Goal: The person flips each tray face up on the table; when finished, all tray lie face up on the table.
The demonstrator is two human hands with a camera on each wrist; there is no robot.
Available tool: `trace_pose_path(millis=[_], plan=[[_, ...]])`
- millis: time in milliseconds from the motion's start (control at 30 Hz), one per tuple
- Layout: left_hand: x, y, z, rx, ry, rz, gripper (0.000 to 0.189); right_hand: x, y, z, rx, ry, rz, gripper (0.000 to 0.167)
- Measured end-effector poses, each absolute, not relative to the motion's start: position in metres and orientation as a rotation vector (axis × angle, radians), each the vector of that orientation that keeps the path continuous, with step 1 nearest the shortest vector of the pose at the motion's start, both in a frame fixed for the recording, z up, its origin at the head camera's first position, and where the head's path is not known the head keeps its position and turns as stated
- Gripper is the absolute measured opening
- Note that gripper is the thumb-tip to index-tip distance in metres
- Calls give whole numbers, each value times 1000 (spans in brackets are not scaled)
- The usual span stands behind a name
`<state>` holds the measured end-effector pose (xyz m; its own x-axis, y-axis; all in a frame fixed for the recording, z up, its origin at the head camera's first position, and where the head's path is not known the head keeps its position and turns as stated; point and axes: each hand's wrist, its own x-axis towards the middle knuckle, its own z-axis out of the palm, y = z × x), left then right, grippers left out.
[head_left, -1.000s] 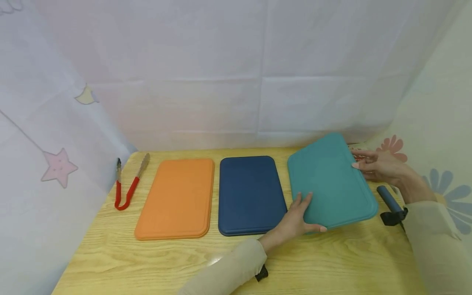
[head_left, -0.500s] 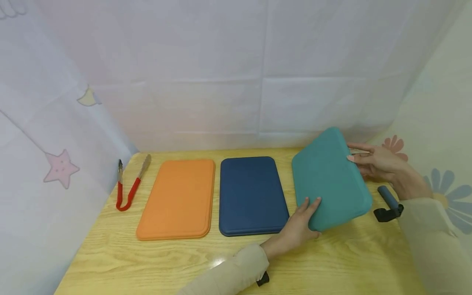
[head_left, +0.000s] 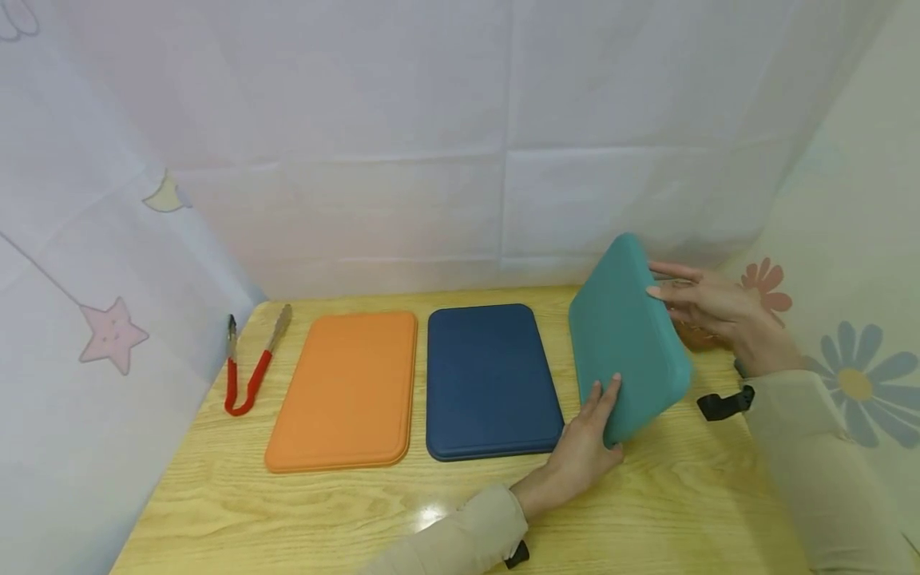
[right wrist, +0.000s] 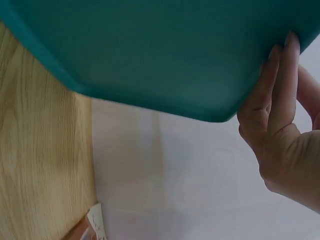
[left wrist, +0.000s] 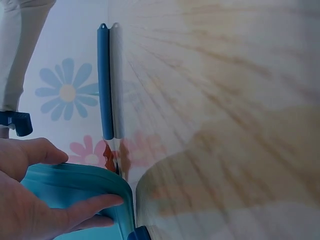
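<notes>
A teal rectangular board (head_left: 625,343) with rounded corners stands tilted up on its left long edge at the right of the table. My left hand (head_left: 584,455) holds its lower left corner, fingers on the face and thumb at the near edge; the left wrist view shows this corner of the board (left wrist: 80,182) too. Higher up, my right hand (head_left: 715,311) pinches the raised right edge, thumb in front and fingers behind. The right wrist view shows those fingers (right wrist: 280,90) flat against the underside. Left of the board lie a navy board (head_left: 492,383) and an orange board (head_left: 345,391).
Red-handled tongs (head_left: 247,375) lie spread at the far left. A blue-handled utensil (left wrist: 104,85) lies at the right side, its far end partly hidden. A brown and white item (right wrist: 90,225) shows at the right wrist view's lower edge. Printed cloth (head_left: 374,216) hangs behind the table.
The teal board has tilted up more steeply, its right edge rising and swinging left. My right hand has moved left and up with it; my left hand has stayed near the lower corner.
</notes>
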<state>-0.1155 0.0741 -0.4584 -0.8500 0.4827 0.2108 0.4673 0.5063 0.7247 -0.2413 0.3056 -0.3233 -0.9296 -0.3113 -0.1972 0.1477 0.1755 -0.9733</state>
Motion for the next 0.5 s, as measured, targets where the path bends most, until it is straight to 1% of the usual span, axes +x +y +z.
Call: trace_pose_path(millis=[200,500], plan=[[-114,73,-458,903,2741,1352,94,-242,290,-320,-164,2072,-1896,69],[-112,70,-440,947,2699,1501,94,-243,269,-312,-115,2192,-1799,75]])
